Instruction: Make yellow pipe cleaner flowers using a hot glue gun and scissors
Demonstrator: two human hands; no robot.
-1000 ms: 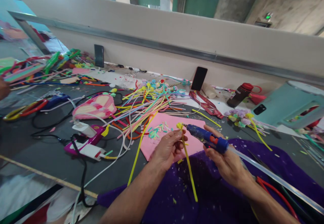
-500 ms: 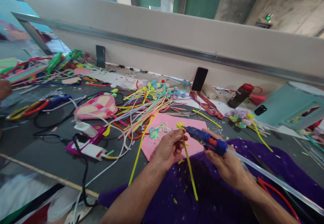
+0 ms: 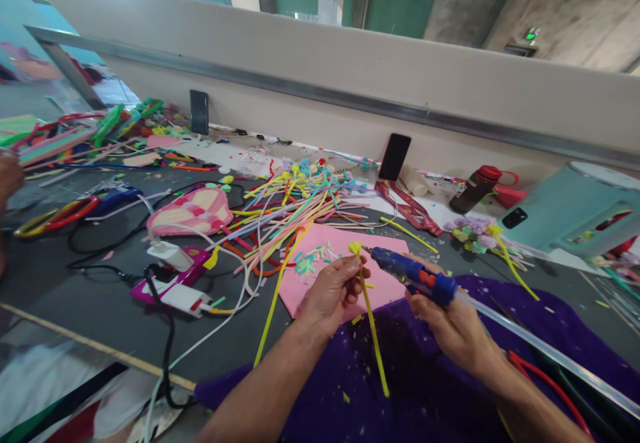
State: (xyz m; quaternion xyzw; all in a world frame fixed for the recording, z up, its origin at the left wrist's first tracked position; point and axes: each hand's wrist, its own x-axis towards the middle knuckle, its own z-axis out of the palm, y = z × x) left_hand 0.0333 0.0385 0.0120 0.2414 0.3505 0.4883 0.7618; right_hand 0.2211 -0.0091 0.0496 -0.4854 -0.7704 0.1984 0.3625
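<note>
Between its thumb and fingers, my left hand (image 3: 340, 289) pinches a yellow pipe-cleaner flower (image 3: 355, 248), whose long stem hangs down over the purple cloth (image 3: 340, 389). My right hand (image 3: 450, 316) is wrapped round a blue glue gun (image 3: 413, 273) with a long clear glue stick (image 3: 550, 356) running out of its back. The gun's nozzle points left, just right of the flower head. Beneath my hands lies a pink sheet (image 3: 295, 289) bearing small cut pieces (image 3: 313, 259) in green, white and yellow.
Behind the sheet spreads a heap of coloured pipe cleaners (image 3: 300, 209). A magenta power strip (image 3: 195, 266) with cords sits left. A phone (image 3: 394, 156), a brown bottle (image 3: 475, 189) and a flower bunch (image 3: 477, 233) stand or lie farther back. Another person's hand (image 3: 7, 179) shows at far left.
The glue gun in my right hand has shifted slightly right and down, its nozzle drawing back a little from the flower head. My left hand stays almost still.
</note>
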